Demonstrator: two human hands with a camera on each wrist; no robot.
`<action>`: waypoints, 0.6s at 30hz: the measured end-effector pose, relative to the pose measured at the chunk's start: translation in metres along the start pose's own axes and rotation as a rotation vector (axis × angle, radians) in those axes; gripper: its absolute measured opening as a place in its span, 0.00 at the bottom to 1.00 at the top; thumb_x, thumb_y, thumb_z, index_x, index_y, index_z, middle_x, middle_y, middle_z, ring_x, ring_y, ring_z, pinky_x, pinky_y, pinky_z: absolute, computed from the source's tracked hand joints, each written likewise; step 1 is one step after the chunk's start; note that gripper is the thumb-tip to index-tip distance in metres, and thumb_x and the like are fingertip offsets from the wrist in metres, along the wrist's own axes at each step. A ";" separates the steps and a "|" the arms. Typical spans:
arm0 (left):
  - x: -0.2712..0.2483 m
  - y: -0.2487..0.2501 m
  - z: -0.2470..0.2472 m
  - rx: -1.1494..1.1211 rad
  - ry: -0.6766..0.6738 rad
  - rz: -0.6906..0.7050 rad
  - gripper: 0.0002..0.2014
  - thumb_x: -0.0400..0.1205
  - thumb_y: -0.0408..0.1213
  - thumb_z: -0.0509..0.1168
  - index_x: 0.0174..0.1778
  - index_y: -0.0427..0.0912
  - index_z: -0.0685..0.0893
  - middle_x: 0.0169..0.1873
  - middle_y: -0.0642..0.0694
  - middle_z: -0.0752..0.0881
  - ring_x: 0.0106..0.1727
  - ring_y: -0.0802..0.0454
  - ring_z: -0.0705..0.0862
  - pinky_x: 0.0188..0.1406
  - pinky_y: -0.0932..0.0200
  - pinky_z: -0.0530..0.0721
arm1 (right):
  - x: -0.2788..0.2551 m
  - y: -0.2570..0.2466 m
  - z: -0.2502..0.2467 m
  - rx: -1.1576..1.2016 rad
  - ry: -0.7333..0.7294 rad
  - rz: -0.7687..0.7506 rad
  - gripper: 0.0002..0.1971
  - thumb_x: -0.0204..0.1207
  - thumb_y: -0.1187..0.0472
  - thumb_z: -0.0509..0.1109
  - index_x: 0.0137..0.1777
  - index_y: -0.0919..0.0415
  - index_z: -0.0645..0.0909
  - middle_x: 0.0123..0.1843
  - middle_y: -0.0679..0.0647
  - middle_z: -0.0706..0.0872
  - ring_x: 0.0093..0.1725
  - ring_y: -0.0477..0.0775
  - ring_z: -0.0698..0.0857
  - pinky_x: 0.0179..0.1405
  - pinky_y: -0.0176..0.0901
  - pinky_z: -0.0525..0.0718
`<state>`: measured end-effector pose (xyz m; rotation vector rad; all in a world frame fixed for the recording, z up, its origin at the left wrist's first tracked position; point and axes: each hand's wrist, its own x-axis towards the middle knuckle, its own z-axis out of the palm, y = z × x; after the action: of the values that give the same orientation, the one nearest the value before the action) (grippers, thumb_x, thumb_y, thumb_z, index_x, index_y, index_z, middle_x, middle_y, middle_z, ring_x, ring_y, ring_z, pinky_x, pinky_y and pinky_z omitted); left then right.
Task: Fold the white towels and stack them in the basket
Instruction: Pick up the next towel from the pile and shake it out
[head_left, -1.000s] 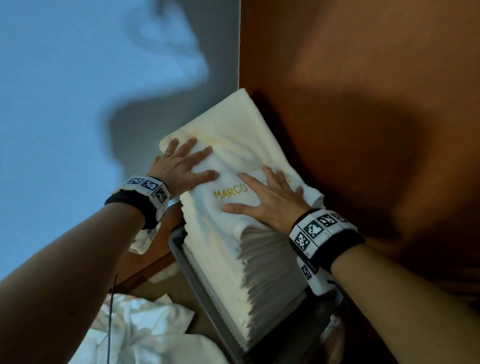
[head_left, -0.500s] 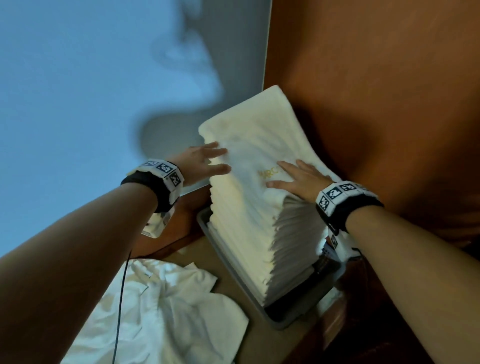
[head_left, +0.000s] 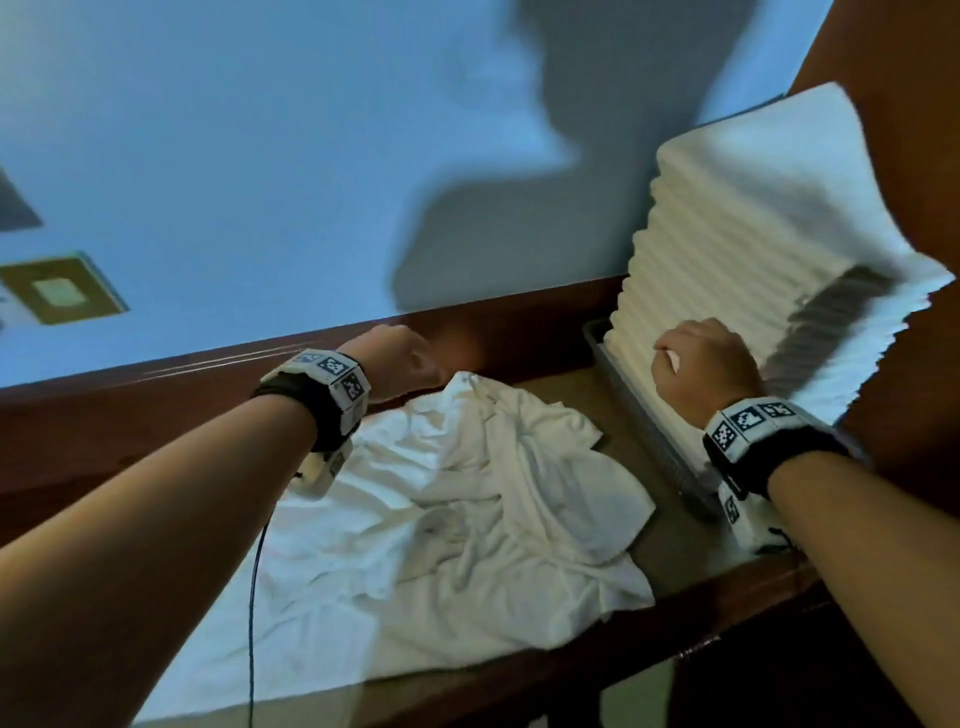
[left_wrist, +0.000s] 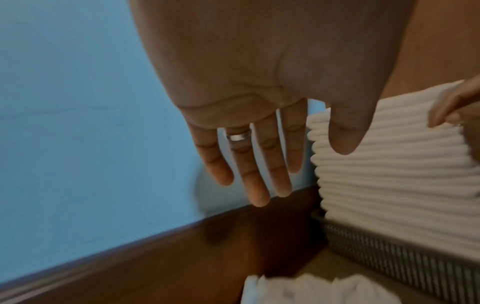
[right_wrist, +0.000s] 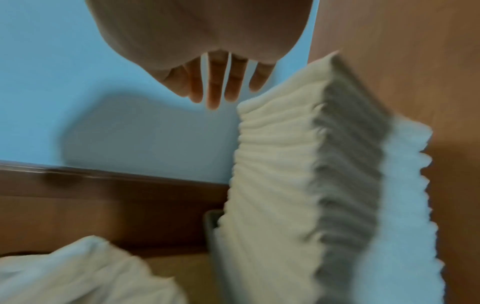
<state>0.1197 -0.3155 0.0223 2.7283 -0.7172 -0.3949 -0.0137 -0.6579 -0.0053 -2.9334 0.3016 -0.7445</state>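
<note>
A tall stack of folded white towels (head_left: 748, 249) is seated in a shallow grey mesh basket (head_left: 670, 457) at the right end of a brown wooden counter (head_left: 691, 566), in the corner between a pale blue wall (head_left: 260, 156) and a brown wooden side panel (right_wrist: 389, 61). The stack rises well above the basket rim. A heap of crumpled, unfolded white towels (head_left: 447, 519) is spread on the counter just left of the basket.

The left hand (left_wrist: 259, 86) is held in the air over the far edge of the heap, near the wall; its fingers are seen straight and slightly parted in the left wrist view, nothing is held, and a silver ring (left_wrist: 237, 136) is worn on one finger. The right hand (head_left: 706, 364) is held beside the lower front of the stack; its fingers are seen extended and empty in the right wrist view. Contact with the stack cannot be confirmed. Both wrist views are blurred.
</note>
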 end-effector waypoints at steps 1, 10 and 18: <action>-0.014 -0.022 0.005 0.003 -0.020 -0.043 0.16 0.76 0.57 0.69 0.44 0.48 0.91 0.45 0.48 0.92 0.48 0.43 0.89 0.51 0.50 0.87 | -0.011 -0.020 0.015 0.060 -0.080 0.019 0.14 0.72 0.60 0.61 0.41 0.67 0.86 0.41 0.65 0.87 0.43 0.70 0.82 0.42 0.58 0.83; -0.089 -0.157 0.091 -0.011 -0.208 -0.320 0.15 0.83 0.54 0.68 0.60 0.50 0.88 0.55 0.50 0.89 0.57 0.47 0.86 0.58 0.52 0.84 | -0.089 -0.178 0.143 0.239 -0.803 -0.079 0.12 0.79 0.56 0.65 0.57 0.57 0.86 0.57 0.56 0.87 0.57 0.61 0.84 0.55 0.52 0.85; -0.081 -0.145 0.184 -0.002 -0.274 -0.276 0.25 0.83 0.56 0.66 0.75 0.53 0.77 0.69 0.49 0.81 0.69 0.45 0.79 0.64 0.48 0.81 | -0.105 -0.214 0.220 0.116 -1.008 -0.164 0.25 0.80 0.56 0.66 0.78 0.47 0.71 0.71 0.55 0.78 0.70 0.62 0.75 0.67 0.57 0.76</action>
<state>0.0534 -0.1912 -0.1821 2.8075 -0.3995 -0.8436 0.0371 -0.4155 -0.2156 -2.8013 -0.0787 0.7053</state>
